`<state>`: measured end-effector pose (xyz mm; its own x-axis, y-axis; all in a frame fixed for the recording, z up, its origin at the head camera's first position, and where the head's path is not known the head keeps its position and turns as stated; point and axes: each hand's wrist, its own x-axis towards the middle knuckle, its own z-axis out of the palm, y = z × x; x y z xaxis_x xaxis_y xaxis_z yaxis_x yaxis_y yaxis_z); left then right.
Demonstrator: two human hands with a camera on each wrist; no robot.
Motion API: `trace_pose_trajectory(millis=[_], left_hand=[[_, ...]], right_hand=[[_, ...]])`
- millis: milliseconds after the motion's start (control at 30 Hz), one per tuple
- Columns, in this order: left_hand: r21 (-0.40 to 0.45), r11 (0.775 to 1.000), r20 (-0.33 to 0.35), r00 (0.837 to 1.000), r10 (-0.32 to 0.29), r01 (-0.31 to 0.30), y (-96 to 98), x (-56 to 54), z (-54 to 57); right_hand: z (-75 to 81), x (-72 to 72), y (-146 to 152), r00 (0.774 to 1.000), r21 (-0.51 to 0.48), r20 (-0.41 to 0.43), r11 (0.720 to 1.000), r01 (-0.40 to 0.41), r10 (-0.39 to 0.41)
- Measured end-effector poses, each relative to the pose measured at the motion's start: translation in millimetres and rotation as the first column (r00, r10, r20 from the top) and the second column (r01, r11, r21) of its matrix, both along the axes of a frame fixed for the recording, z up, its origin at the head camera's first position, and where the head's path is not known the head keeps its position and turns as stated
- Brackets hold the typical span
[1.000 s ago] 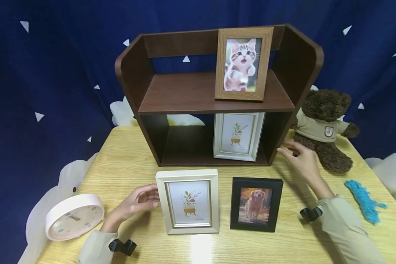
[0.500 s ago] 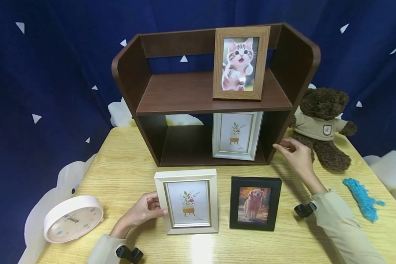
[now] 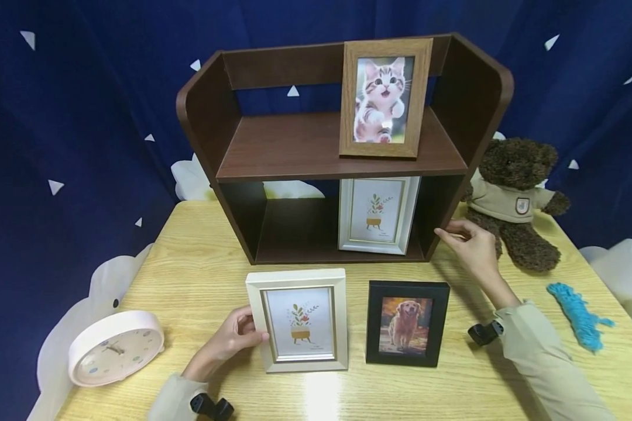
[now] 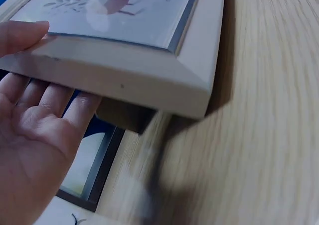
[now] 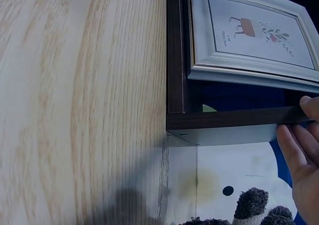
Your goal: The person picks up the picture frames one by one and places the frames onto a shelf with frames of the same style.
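At the front, a cream picture frame (image 3: 297,366) with a potted-plant print stands on the table. My left hand (image 3: 226,340) holds it by its left side, thumb on the front and fingers behind, as the left wrist view shows. My right hand (image 3: 474,248) pinches the right side panel of a dark brown two-tier shelf (image 3: 289,146). In the right wrist view the thumb lies at the panel's front edge and the fingers (image 5: 294,153) are on its outer face. A white picture frame (image 3: 376,242) leans inside the lower tier, and a wooden picture frame (image 3: 421,99) stands on the upper one.
A black picture frame (image 3: 402,359) with a dog photo stands right of the cream one. On the left is a round pink clock (image 3: 131,318). A teddy bear (image 3: 537,240) sits right of the shelf, with a blue yarn bundle (image 3: 579,318) in front of it.
My left hand has moved right and taken hold of the cream frame, its thumb coming onto the front. My right hand has shifted slightly left, its thumb now against the shelf panel's edge.
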<state>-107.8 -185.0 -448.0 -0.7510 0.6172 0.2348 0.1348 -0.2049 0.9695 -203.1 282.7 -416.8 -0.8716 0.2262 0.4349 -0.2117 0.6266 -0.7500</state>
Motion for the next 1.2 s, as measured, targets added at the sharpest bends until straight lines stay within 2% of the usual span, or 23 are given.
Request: trace_pose_trajectory(millis=[300,467,600,767,1000,1200], left_hand=[[-0.019,0.995,-0.033,0.995,0.096,-0.097,-8.7,3.0,-2.9],[-0.044,0.982,-0.079,0.981,0.179,-0.183,-10.6,5.4,-1.4],[-0.049,0.973,-0.102,0.97,0.222,-0.227,-12.2,6.8,-1.2],[-0.041,0.966,-0.121,0.961,0.247,-0.254,-13.0,7.0,-3.0],[-0.026,0.968,-0.146,0.959,0.244,-0.25,-13.5,4.5,-4.9],[-0.013,0.959,-0.175,0.945,0.276,-0.282,-14.7,2.9,-5.0]], right_hand=[[3.5,2.3,-2.7,1.0,-0.003,-0.017,1.0,0.0,0.0],[3.7,2.4,-2.6,1.0,-0.018,-0.007,1.0,-0.009,0.009],[1.8,0.9,-1.5,1.0,-0.013,-0.012,1.0,-0.004,0.004],[0.0,-0.2,-0.6,1.0,0.001,-0.013,1.0,0.01,-0.01],[-0.8,-0.9,-0.7,0.999,0.004,-0.028,1.0,0.024,-0.024],[-1.6,-0.5,-1.1,0.999,0.001,-0.023,1.0,0.025,-0.025]])
